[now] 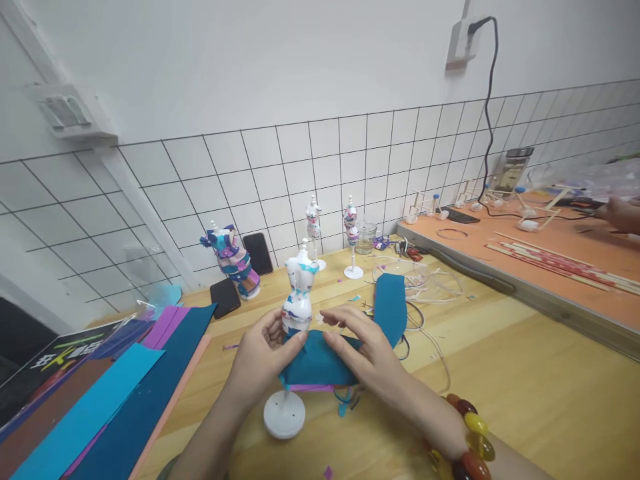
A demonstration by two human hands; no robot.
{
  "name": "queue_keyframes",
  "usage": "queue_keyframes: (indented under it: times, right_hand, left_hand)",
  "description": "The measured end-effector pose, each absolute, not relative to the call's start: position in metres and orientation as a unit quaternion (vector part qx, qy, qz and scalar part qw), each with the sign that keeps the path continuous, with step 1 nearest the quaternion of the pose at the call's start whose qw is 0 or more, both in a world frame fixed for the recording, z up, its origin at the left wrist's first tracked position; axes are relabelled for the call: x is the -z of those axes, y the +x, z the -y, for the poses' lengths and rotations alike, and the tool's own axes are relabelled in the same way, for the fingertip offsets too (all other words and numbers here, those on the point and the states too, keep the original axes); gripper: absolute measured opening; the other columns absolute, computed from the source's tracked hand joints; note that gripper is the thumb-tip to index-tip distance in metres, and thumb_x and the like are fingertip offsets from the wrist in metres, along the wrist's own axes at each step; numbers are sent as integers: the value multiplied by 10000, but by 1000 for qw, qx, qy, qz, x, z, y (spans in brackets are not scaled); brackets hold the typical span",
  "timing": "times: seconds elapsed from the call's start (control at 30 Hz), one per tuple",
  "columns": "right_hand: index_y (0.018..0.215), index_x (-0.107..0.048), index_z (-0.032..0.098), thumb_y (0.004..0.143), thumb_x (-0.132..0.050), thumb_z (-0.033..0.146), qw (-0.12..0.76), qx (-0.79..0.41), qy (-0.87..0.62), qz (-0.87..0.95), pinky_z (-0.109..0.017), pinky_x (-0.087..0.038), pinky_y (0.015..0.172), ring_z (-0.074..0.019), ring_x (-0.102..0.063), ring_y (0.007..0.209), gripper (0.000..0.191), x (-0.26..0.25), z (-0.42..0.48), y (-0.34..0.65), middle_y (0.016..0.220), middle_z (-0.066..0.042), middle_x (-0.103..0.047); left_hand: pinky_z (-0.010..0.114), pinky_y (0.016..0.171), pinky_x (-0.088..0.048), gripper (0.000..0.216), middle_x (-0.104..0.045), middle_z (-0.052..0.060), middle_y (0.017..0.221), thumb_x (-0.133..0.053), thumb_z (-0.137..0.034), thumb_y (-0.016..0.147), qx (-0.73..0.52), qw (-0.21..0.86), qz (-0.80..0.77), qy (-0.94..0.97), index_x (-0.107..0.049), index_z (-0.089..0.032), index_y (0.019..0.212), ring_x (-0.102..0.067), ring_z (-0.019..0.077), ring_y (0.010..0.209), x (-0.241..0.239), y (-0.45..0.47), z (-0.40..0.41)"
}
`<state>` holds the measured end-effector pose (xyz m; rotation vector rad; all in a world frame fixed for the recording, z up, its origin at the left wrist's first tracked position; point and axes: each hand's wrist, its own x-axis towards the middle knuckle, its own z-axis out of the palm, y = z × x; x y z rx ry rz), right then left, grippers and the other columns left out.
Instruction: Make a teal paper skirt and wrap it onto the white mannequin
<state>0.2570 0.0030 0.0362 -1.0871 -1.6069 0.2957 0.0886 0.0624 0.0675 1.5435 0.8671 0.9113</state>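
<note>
A small white dress form (299, 287), with painted-looking patches and a round white base (284, 415), stands upright in front of me. My left hand (265, 350) is closed around its lower body, the thumb pressing a teal strip of paper or cloth (317, 360) against it. This strip hangs about the form like a skirt, with a purple edge (311, 387) under it. My right hand (363, 343) has its thumb on the strip and its fingers bent above and behind; a length of teal strip (391, 303) extends beyond that hand.
Behind stand two bare dress forms (313, 223) (351, 230) and a dressed one (233, 257), near two phones (225, 297) (259, 253). Coloured sheets (100, 407) lie left. Clear cord (425, 280) and a glass cup (367, 238) are at right. Another person's hand (620, 215) is over the orange table (470, 257).
</note>
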Motion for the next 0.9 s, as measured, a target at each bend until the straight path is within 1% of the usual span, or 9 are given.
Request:
queue_keyframes:
  times: [0.07,0.17,0.23,0.3,0.37,0.43,0.63,0.8,0.9]
  right_hand:
    - [1095,-547,164,834,-567,260,549,-31,-439,710,-376,-421,842,-214,-520,969,278,-35,0,257,1029,-100,-590]
    - [1075,-539,154,780,-636,293,497,71,-395,770,-407,-407,820,-233,-505,944,340,-35,3,255,1012,-109,-587]
    - [1040,-555,156,784,-636,299,455,113,-385,795,-407,-400,796,-235,-501,921,304,-35,4,253,973,-98,-605]
    - [996,-574,161,822,-594,245,433,141,-392,800,-389,-390,771,-222,-501,890,195,-33,3,252,902,-78,-626]
    - [948,-588,169,849,-543,166,424,155,-399,798,-366,-380,741,-200,-503,840,109,-30,2,251,830,-56,-633]
    - [913,-591,175,860,-503,117,421,160,-397,800,-351,-367,713,-183,-497,790,118,-27,1,252,786,-43,-629]
    - [914,-573,168,854,-456,78,442,159,-368,802,-336,-338,652,-170,-474,717,160,-23,4,254,780,-52,-612]
    - [876,-586,157,845,-443,64,466,170,-359,791,-320,-335,601,-172,-472,680,174,-24,6,255,762,-66,-595]
    - [913,-583,167,842,-443,65,461,174,-358,793,-319,-341,589,-167,-461,668,187,-23,6,256,770,-64,-593]
  left_hand:
    - [363,901,-466,476,-615,139,1174,-691,-310,679,-408,533,-394,628,-547,-126,1094,-558,281,1092,-69,85,-66]
    - [354,863,-486,513,-614,154,1172,-707,-353,651,-431,516,-427,605,-553,-113,1078,-558,296,1088,-71,81,-70]
    - [347,831,-501,530,-627,155,1151,-713,-374,638,-434,515,-438,595,-561,-108,1071,-565,303,1077,-73,79,-71]
    - [341,806,-510,552,-627,155,1151,-715,-383,636,-429,524,-440,590,-560,-106,1088,-563,308,1078,-75,78,-70]
    - [343,799,-512,568,-620,159,1162,-715,-385,638,-420,533,-437,590,-556,-102,1105,-554,314,1090,-78,79,-68]
    - [349,804,-510,573,-619,158,1163,-721,-386,633,-417,536,-436,591,-562,-102,1105,-543,320,1104,-80,80,-66]
    - [391,857,-486,569,-632,147,1145,-741,-391,603,-424,540,-429,587,-595,-107,1074,-543,330,1101,-82,80,-64]
    - [389,903,-454,505,-636,123,1148,-722,-384,631,-431,531,-425,593,-618,-119,1048,-539,313,1111,-82,80,-64]
    - [390,897,-457,469,-651,113,1123,-699,-375,666,-427,540,-418,593,-618,-119,1051,-552,306,1093,-80,79,-64]
